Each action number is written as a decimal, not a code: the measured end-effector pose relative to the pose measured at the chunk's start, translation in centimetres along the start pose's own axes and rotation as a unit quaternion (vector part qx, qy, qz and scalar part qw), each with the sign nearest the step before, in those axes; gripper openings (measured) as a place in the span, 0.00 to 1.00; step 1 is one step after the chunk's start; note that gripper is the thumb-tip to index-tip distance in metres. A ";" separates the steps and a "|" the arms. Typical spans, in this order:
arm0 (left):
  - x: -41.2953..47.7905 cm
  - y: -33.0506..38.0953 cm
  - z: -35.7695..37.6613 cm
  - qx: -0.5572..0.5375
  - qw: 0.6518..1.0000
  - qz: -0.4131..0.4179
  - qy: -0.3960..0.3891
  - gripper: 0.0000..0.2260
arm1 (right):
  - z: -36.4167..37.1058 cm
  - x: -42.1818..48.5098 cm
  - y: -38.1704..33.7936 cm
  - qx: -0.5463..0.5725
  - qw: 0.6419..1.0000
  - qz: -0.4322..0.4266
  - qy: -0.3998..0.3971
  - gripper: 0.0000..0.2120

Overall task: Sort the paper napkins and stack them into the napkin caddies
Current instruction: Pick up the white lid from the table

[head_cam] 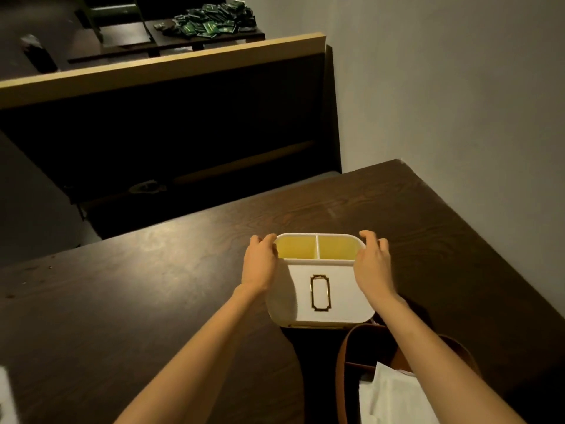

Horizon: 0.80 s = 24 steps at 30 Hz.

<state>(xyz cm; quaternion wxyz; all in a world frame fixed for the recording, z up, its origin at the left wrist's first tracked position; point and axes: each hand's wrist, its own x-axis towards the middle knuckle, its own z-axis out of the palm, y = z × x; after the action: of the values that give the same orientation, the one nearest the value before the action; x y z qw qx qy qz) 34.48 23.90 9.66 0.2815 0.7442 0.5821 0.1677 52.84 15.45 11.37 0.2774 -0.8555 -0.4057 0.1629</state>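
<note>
A white napkin caddy (333, 289) with a gold label frame stands upright on the dark wooden table (153, 286). Its two compartments show only yellow-lit inner walls. My left hand (260, 264) grips its left end, fingers curled over the rim. My right hand (374, 264) grips the right end the same way. In front of it, at the bottom right, a brown leather caddy (345, 362) holds white paper napkins (394, 399), partly hidden by my right forearm.
A wall (458, 87) runs along the table's right side. Beyond the table's far edge are a dark bench seat and a wood-topped partition (159, 68). A farther table carries a heap of green packets (211, 22). Something white (6, 396) shows at the bottom left corner.
</note>
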 end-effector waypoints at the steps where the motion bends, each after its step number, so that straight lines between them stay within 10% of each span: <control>1: 0.0 -0.1 0.2 0.011 1.000 0.008 -0.008 0.12 | 0.2 -0.1 0.1 -0.022 1.000 -0.017 -0.008 0.18; 10: -1.1 1.8 2.2 0.198 0.972 0.125 -0.008 0.33 | 2.0 -1.5 -0.2 -0.165 0.979 -0.093 -0.081 0.31; 24: -1.0 1.4 2.9 0.269 0.946 0.180 -0.023 0.34 | 3.4 -1.5 0.3 -0.270 0.942 -0.192 -0.049 0.34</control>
<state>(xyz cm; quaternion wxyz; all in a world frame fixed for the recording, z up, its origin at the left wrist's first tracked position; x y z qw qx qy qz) 37.03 22.09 8.30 0.0490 0.8884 0.4551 0.0352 50.41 15.27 8.58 0.0421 -0.7953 -0.6038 0.0331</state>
